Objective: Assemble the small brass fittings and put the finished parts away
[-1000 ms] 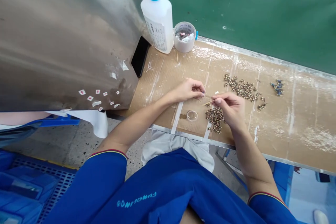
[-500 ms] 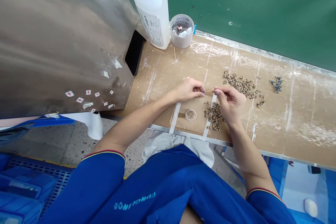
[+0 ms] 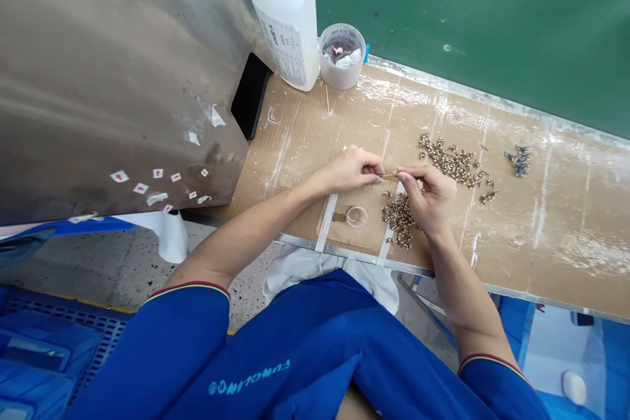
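My left hand (image 3: 350,169) pinches a tiny dark bluish piece (image 3: 380,176) between thumb and forefinger; its exact kind is too small to tell. Opposite it, my right hand (image 3: 433,195) is closed on a thin wooden toothpick (image 3: 390,175), whose tip meets the piece at my left fingertips. Below the hands stands a small clear round dish (image 3: 357,216) on a cardboard patch. Beside my right wrist lies a heap of small brass-coloured metal parts (image 3: 399,220). A second heap of such parts (image 3: 450,161) spreads beyond my right hand.
A few blue-marked parts (image 3: 519,161) lie farther right on the cardboard-covered bench (image 3: 556,230). At the back stand a white bottle (image 3: 288,26) with a blue cap and a tape roll (image 3: 342,75) holding scraps. Another toothpick (image 3: 327,100) leans there. A black phone (image 3: 251,97) rests against the metal panel (image 3: 123,79).
My right hand has shifted slightly left, bringing its fingertips and the toothpick nearer my left fingertips. Both hands keep their pinch, and the view has moved slightly.
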`<state>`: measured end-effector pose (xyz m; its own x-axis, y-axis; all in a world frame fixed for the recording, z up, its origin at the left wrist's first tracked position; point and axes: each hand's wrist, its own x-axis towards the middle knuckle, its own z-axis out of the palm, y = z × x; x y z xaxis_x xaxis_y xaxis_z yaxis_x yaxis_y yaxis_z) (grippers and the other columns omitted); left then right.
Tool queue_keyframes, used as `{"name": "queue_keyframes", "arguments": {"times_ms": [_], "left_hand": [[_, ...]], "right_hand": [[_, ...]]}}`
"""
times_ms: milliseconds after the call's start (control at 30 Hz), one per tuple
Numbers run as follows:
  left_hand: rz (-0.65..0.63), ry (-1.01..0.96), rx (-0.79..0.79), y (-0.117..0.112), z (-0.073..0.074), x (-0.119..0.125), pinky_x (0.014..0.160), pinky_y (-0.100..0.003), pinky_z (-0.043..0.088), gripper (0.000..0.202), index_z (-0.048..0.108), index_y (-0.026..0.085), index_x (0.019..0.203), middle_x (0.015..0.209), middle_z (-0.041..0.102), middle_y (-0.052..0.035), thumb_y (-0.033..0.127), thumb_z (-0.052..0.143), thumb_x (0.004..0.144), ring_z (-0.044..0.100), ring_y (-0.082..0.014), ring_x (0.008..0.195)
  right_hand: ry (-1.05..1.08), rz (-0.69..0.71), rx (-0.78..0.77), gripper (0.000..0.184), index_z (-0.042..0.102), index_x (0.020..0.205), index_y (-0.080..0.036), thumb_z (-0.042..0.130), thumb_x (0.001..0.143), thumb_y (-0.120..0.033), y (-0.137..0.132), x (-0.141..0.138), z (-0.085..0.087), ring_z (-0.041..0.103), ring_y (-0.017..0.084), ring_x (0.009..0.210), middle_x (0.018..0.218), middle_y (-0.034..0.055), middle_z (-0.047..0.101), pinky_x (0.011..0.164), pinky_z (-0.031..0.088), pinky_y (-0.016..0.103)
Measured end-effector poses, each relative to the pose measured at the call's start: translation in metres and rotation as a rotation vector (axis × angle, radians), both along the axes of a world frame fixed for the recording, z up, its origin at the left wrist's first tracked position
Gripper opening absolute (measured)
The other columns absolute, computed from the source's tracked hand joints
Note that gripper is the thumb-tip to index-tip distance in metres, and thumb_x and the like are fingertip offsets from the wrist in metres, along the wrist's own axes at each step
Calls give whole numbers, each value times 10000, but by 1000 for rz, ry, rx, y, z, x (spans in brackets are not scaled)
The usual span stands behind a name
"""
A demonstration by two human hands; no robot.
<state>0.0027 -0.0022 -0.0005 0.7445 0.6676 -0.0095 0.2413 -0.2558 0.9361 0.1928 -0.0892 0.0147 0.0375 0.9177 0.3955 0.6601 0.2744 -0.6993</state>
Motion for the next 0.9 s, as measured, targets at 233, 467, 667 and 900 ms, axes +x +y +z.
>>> {"name": "queue_keyframes", "arguments": {"times_ms": [233, 467, 667, 900], "left_hand": [[-18, -20, -18, 1, 2, -1, 689, -233, 466, 65, 741, 136, 781, 708, 704, -6, 179, 730, 829, 609, -112, 672], [-13, -29, -12, 1, 1, -2, 672, -228, 451, 62, 746, 138, 765, 659, 675, 8, 182, 741, 809, 591, -108, 650], [-21, -33, -18, 2, 1, -3, 672, -222, 457, 54, 755, 140, 768, 667, 688, 3, 168, 739, 812, 600, -107, 652], [-25, -56, -5, 3, -1, -5, 656, -210, 452, 46, 767, 142, 785, 690, 707, 2, 161, 735, 812, 594, -98, 635]], "right_hand": [[-70, 21, 32, 352, 702, 846, -264, 553, 1037, -519, 0, -1, 1, 736, 192, 745, 819, 45, 782, 702, 584, 349], [-65, 56, 31, 326, 698, 852, -265, 550, 1041, -485, 0, -3, 2, 730, 203, 768, 821, 41, 778, 733, 587, 366], [-29, 70, 9, 317, 676, 845, -263, 546, 1047, -470, 0, -5, 3, 720, 199, 774, 829, 42, 771, 741, 576, 365], [-83, 118, 74, 233, 667, 862, -258, 571, 1051, -354, -1, -4, 5, 727, 181, 776, 842, 27, 772, 723, 570, 333]]}}
